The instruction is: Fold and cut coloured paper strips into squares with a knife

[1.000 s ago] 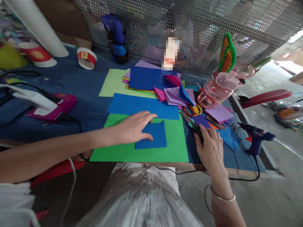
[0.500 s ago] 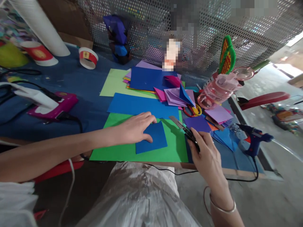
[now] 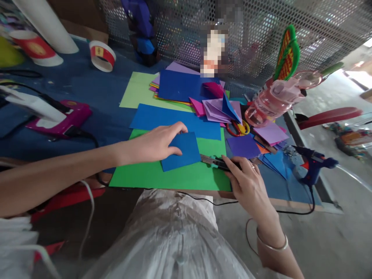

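Note:
A small folded-looking piece of blue paper [image 3: 183, 149] is in my left hand [image 3: 159, 143], thumb on its face and fingers curled at its far edge. In my right hand [image 3: 247, 182] is a utility knife [image 3: 217, 162] with its blade out, pointing left. The blade's tip meets the right edge of the blue paper; whether it is inside a fold I cannot tell. Beneath both lies a bright green sheet [image 3: 139, 176], with a larger blue sheet [image 3: 154, 116] just beyond it.
Farther back are a stack of coloured paper [image 3: 180, 85], scissors [image 3: 244, 128] and a pink bottle [image 3: 267, 102]. A glue gun [image 3: 312, 164] stands at right. At left sit a magenta power strip [image 3: 72, 112] and paper cups [image 3: 101, 56]. A cord runs along the table's front edge.
My right hand has brought the knife left and turned it flatter, so its blade reaches the blue paper's edge. My left hand has tilted the paper slightly. The camera view has shifted.

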Available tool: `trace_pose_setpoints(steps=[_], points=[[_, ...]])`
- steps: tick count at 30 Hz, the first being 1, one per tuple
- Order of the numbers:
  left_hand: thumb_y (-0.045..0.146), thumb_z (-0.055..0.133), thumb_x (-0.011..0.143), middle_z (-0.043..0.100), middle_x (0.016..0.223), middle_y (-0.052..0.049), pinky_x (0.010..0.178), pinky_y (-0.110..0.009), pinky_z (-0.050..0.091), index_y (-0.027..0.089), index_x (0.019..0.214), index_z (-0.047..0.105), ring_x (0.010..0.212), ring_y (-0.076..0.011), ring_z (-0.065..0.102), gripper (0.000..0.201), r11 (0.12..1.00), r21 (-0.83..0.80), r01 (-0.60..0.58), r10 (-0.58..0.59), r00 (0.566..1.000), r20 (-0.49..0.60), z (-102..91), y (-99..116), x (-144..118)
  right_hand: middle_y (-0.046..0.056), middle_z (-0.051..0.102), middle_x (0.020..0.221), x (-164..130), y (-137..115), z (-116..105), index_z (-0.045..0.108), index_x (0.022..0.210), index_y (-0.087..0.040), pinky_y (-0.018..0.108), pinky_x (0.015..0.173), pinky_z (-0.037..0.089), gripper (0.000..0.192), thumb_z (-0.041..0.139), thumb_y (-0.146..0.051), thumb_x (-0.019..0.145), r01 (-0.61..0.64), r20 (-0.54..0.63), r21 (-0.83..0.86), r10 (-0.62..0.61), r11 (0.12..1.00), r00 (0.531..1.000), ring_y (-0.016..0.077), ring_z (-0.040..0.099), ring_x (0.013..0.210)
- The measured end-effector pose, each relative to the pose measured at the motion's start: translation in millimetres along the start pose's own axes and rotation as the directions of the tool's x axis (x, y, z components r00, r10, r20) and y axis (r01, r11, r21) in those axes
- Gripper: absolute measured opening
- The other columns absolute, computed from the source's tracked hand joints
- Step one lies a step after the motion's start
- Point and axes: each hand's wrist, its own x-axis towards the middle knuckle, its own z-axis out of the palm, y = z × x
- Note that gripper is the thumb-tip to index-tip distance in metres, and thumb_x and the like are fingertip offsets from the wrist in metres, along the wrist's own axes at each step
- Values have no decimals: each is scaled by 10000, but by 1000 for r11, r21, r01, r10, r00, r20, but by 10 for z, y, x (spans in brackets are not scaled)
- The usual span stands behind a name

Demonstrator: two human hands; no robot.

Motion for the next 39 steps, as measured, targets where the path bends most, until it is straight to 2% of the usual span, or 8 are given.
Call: trace_pose_setpoints(steps=[3,5,7,9,12,16,20,39], points=[[386,774,890,634,1411,-116,966,-402,546,261,1426,463,1269,-330,647,632,998,16,-58,58,998,-4,28,-38,-8,132,675,1165,17,16,-4,617,1461,-168,416,797,491,416,464,-166,1074,16,-2,-8,-16,1000,1000,278,611,1007],[342,744,918,547,1538,-152,1102,-480,493,254,1516,423,1389,-356,566,685,976,85,-199,204,978,-50,51,-50,-4,133,675,1162,28,24,-7,611,1472,-167,418,794,492,429,466,-149,1068,28,0,-15,-28,999,1000,278,601,998],[242,638,980,443,1661,-141,1241,-560,356,272,1565,427,1537,-357,420,623,903,161,-398,410,911,-49,66,-60,22,133,675,1162,37,32,-12,597,1489,-167,422,792,494,455,460,-121,1058,36,8,-28,-36,999,999,281,596,999],[116,458,1019,373,1731,-82,1317,-547,241,291,1573,466,1631,-293,279,581,803,152,-577,579,814,33,80,-82,70,134,676,1164,45,38,-20,589,1499,-165,424,790,501,465,455,-115,1056,43,22,-33,-43,999,999,280,595,995],[69,306,1027,339,1756,-12,1353,-443,192,287,1613,450,1663,-198,182,641,749,31,-662,647,740,184,119,-136,150,137,681,1191,59,43,-45,578,1513,-170,428,809,518,472,451,-120,1060,67,58,-21,-65,998,996,268,600,983],[359,347,1117,329,1751,-2,1367,-445,94,289,1679,325,1662,-212,179,566,813,15,-582,553,779,294,180,-184,203,133,677,1287,93,68,-90,528,1562,-201,421,856,536,582,427,-36,1013,132,131,-13,-129,991,983,261,604,1040],[527,359,1107,303,1754,18,1364,-446,19,327,1683,295,1666,-224,154,613,822,55,-567,524,790,319,200,-174,193,144,677,1302,142,129,-119,510,1572,-175,429,849,554,658,427,7,945,224,182,-40,-213,974,960,269,609,1044],[438,303,1114,311,1747,37,1357,-422,-12,329,1668,339,1660,-195,175,566,824,94,-559,496,791,357,174,-113,194,128,691,1287,79,171,-189,476,1573,-190,397,851,508,710,493,-1,890,291,227,-98,-263,952,938,269,607,1054]])
